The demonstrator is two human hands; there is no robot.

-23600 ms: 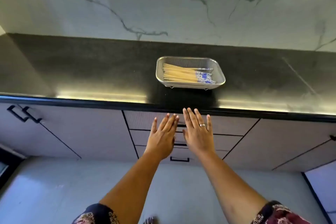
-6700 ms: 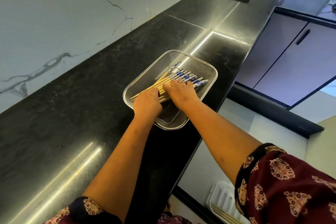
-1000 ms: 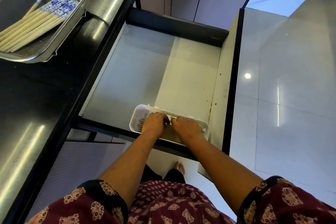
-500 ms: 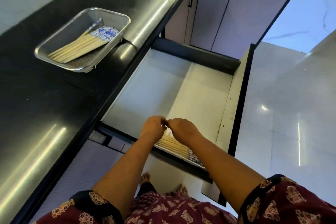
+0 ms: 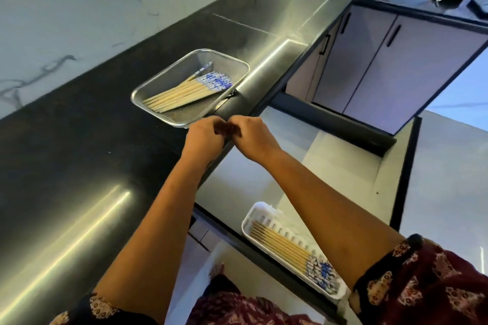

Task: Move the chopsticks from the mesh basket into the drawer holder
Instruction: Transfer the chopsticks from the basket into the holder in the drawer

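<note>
Both grips were held together above the front edge of the surface (image 5: 79, 155). The left grip (image 5: 204, 138) and the right grip (image 5: 250, 137) were seen with fingers curled in and fingertips almost touching, and nothing could be made out inside either. Just beyond them the mesh basket (image 5: 173, 73) was set on the dark surface near its edge. A bundle of chopsticks (image 5: 184, 92) was laid diagonally in it, blue-patterned ends toward the far corner. Below, the drawer (image 5: 264, 174) was pulled open, and at its near end the white drawer holder (image 5: 254, 208) was placed, with a second bundle of chopsticks (image 5: 285, 245) lined up inside. The task was judged partly done: one batch was delivered, while the basket's bundle was yet to be lifted out and carried down.
</note>
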